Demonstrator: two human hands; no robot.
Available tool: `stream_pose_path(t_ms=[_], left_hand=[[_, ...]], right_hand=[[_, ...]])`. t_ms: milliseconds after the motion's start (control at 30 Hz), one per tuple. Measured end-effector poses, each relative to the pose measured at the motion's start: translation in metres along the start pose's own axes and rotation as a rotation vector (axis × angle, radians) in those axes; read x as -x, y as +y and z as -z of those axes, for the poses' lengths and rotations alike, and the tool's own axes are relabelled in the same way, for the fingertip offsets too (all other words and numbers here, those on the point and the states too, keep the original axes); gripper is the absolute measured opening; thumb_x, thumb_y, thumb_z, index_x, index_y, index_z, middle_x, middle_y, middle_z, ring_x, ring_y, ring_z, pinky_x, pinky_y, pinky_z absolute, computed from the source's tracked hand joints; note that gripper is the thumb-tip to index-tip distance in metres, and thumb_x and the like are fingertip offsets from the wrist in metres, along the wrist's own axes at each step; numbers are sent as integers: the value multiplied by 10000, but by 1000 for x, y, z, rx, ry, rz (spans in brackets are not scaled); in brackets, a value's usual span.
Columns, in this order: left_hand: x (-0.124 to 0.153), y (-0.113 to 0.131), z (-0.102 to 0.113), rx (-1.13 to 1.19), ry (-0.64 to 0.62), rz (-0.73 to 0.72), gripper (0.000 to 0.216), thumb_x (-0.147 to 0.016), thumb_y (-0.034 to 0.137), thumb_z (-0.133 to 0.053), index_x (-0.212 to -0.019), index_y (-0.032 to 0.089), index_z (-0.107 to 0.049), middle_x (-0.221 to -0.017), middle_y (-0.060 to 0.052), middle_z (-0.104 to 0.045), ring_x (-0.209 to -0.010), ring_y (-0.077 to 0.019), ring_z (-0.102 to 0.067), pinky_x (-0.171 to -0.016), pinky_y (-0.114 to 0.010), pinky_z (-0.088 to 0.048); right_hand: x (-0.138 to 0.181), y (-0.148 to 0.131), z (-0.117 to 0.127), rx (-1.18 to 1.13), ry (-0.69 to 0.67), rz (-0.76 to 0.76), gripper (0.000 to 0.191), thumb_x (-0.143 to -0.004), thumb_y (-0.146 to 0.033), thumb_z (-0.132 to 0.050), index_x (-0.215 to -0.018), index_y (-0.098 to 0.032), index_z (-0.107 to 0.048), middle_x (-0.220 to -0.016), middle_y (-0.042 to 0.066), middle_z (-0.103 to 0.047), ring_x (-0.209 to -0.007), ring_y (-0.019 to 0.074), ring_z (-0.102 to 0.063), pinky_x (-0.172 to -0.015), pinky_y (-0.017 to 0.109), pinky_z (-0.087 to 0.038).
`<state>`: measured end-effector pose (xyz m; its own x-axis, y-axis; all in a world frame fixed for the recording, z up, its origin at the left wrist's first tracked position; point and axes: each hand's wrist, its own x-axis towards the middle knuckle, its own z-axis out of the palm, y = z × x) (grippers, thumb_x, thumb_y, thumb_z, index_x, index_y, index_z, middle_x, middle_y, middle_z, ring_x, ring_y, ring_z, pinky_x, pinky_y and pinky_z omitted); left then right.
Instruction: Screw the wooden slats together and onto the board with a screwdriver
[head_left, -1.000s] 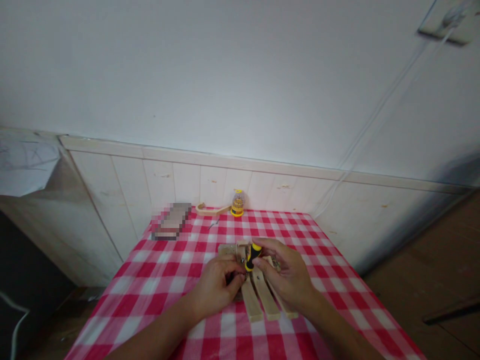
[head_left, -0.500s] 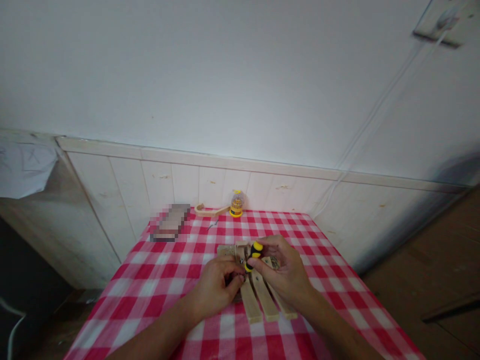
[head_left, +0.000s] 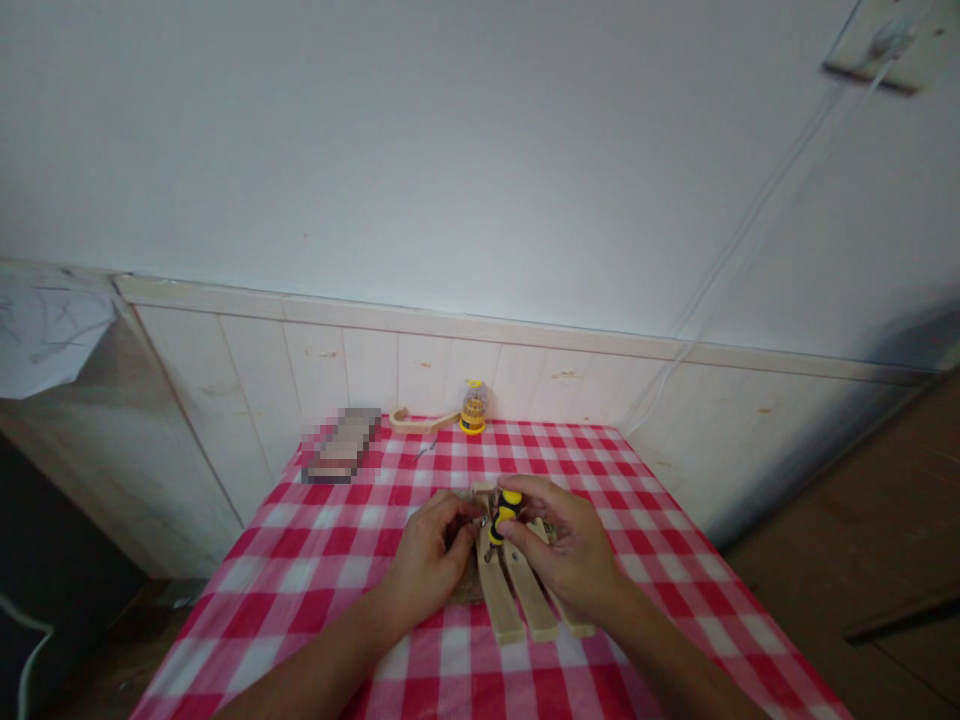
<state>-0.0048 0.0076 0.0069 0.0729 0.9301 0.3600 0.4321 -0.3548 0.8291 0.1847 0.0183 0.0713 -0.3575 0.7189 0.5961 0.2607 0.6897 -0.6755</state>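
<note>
— What's changed on the left?
— The left hand (head_left: 429, 548) has slid farther up, fingers pinched at the wooden slat piece (head_left: 517, 592) mid-table.
— And right?
— The right hand (head_left: 568, 555) stays closed round the yellow-and-black screwdriver (head_left: 502, 512), tip down on it.

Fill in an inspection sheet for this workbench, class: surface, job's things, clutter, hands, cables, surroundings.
Surface: table under a red-and-white checked cloth.
Job's things: yellow-and-black screwdriver; wooden slat assembly lying flat.
Clutter: curved wooden piece, yellow bit holder, blurred block at the far edge.
Hands: right hand grips the screwdriver; left hand rests on the assembly.
Cables: white cable down the wall from a socket.
Surroundings: white wall, pale wood panelling.
</note>
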Motion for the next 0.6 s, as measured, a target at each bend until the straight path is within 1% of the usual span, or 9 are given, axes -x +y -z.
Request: stream_pose_path(t_ms=[133, 233, 300, 400, 467, 600], left_hand=[[-1, 3, 0, -5, -5, -7, 141, -884, 171, -535, -894, 190, -675, -892, -57, -685, -854, -212, -633, -766, -329, -478], [-1, 3, -1, -23, -26, -15, 164, -891, 173, -531, -925, 186, -691, -918, -66, -691, -889, -221, -644, -796, -344, -488], [-1, 2, -2, -27, -39, -22, 199, -898, 167, -519, -963, 185, -706, -952, -73, -695, -923, -225, -650, -829, -354, -495], [-2, -1, -3, -42, -57, -30, 227, -908, 168, -510, -980, 189, -725, -962, -73, -699, -939, -224, -649, -848, -357, -501], [-2, -3, -4, -49, -62, -34, 236, -913, 172, -509, -991, 196, -731, -972, -71, -704, -945, -221, -649, -853, -355, -504], [-3, -4, -4, -64, -77, -30, 238, -918, 182, -510, -992, 202, -735, -971, -68, -709, -935, -217, -652, -847, -353, -510]], right_hand=[[-1, 2, -2, -46, 20, -23, 369, -799, -179, -797, -1144, -281, -716, -990, 18, -776, -790, 160, -731, -733, 263, -595], [-2, 4, -5, -134, 38, -74, 345, -788, -184, -801, -1112, -274, -719, -969, 18, -764, -816, 169, -732, -739, 265, -601], [-3, 7, -7, -191, 81, -112, 343, -791, -184, -791, -1113, -275, -715, -954, 17, -755, -819, 172, -732, -739, 270, -606], [-6, 12, -7, -277, 213, -154, 378, -808, -193, -772, -1164, -288, -690, -939, 8, -741, -789, 158, -726, -708, 259, -601], [-8, 16, -8, -322, 273, -176, 411, -814, -199, -769, -1201, -294, -667, -949, 4, -742, -793, 151, -725, -723, 259, -597], [-11, 24, -10, -366, 281, -189, 420, -799, -211, -788, -1194, -287, -667, -966, 6, -748, -824, 155, -726, -764, 274, -596]])
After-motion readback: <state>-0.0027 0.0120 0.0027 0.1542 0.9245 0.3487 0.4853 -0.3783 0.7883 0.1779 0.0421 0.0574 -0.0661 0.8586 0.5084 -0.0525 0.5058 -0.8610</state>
